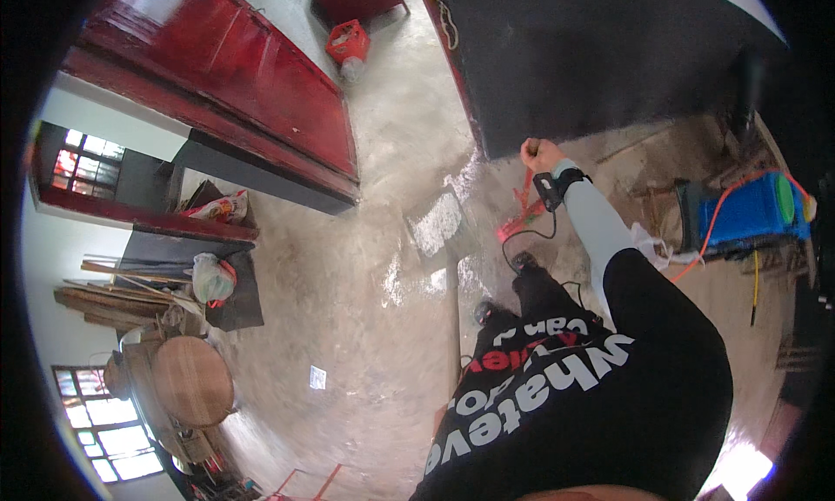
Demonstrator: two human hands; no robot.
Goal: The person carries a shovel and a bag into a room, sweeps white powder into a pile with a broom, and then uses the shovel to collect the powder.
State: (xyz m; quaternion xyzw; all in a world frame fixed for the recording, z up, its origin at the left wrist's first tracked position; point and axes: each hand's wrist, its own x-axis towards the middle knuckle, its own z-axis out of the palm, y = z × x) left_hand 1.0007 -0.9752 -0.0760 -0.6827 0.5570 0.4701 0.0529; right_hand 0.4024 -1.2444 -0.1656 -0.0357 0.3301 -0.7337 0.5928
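My right hand (541, 155), with a black device strapped at its wrist, is closed around the upper end of a red handle (527, 178). Below it, near my shoes, lies a blurred pink-red part (512, 228), perhaps a broom head; whether it joins the handle is unclear. A flat shovel blade (436, 224) rests on the concrete floor left of that, its wooden shaft (453, 331) running back towards my body. Only a sliver of skin, seemingly my left hand (440, 420), shows beside my black printed shirt, near the shaft; its fingers are hidden.
A blue tank sprayer (737, 214) with an orange hose stands at the right. Dark red doors (261, 77) and a red crate (348, 41) are ahead. Wooden boards (111, 305), a plastic bag (212, 279) and a round woven lid or tray (194, 381) sit along the left. A small pale piece (318, 377) lies on the floor.
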